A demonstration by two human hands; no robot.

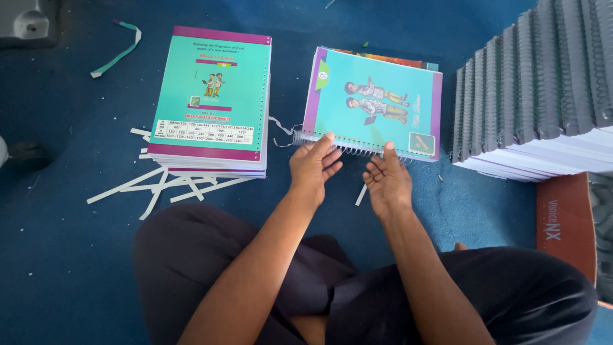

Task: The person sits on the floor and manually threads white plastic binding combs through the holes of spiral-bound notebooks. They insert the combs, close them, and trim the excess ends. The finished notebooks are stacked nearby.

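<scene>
Left fingers (327,153): spread and slightly curled, tips resting on the near edge of the notebook, clamped on nothing.
Right fingers (387,153): held loosely together, forefinger tip pressed to the coil further right, palm turned up and open, nothing gripped.
Left hand (313,167): low over the floor, just near of the coil's left end.
Right hand (385,182): beside the left one, a little nearer, wrist angled in.
Wire coil (348,148): thin silver spiral along the near edge of the notebook; springy, likely easy to bend out of line, loose end sticking out at the left.
Notebook (373,102): teal cover with purple border, lying flat on the floor at centre, on top of other covers; probably light, cover glossy and somewhat slippery, pages floppy unless held together.
Best hold: judged to be the bound near edge, pinching cover and pages together either side of the coil rather than the wire itself.
Unbound stack (211,102): teal covers piled to the left, well apart from the hands.
Paper strips (159,185): white trimmings scattered near the left stack.
Bound stack (536,83): tall grey-coiled pile at the far right.
Floor (64,223): blue carpet under everything.
</scene>
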